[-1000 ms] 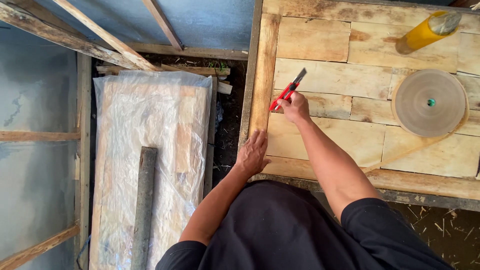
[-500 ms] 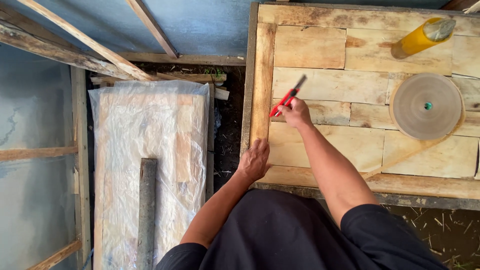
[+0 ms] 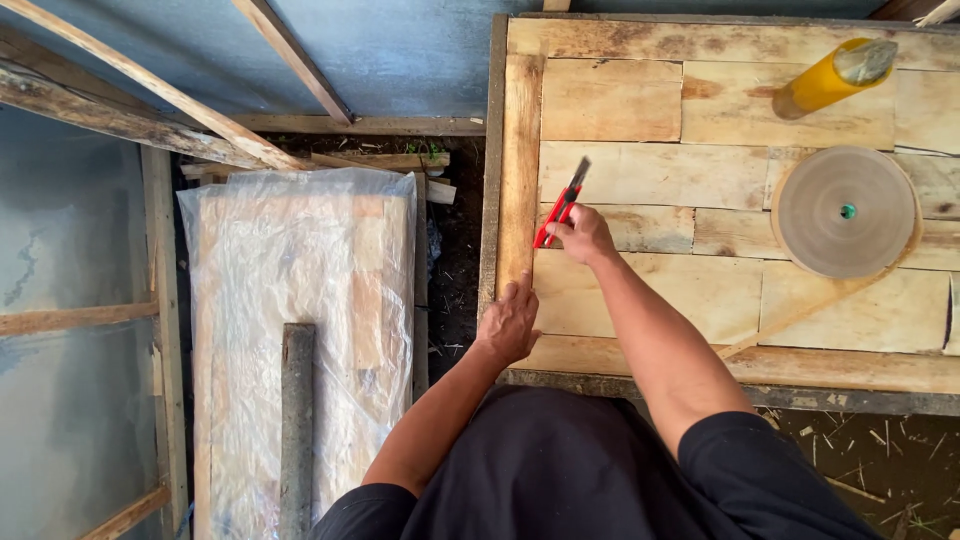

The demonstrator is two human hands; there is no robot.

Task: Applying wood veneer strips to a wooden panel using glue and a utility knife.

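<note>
A person in a black shirt [image 3: 560,470] leans over a workbench of pale wooden planks [image 3: 720,310], seen from a camera worn on the head. Nearest the body, the left hand [image 3: 508,322] lies at the bench's front left corner, fingers loosely spread with the forefinger stretched along the upright edge plank [image 3: 521,150], holding nothing. Just beyond it, the right hand [image 3: 583,235] is closed around the handle of a red utility knife [image 3: 560,204], which angles up and away from the fingers over the bench's left-hand planks, close to that edge plank; whether its tip touches the wood cannot be told. To the right, well apart from both hands, a flat brown roll of tape [image 3: 846,211] lies on the bench, a loose strip trailing from it toward the front edge. Farther back, a yellow bottle [image 3: 832,77] lies tipped on its side near the bench's far right corner. Left of the bench, lower down, a wooden panel wrapped in clear plastic sheeting [image 3: 300,290] rests with a dark wooden post [image 3: 296,430] laid on top, bordered by rough timber battens [image 3: 150,100] and grey sheeting.
</note>
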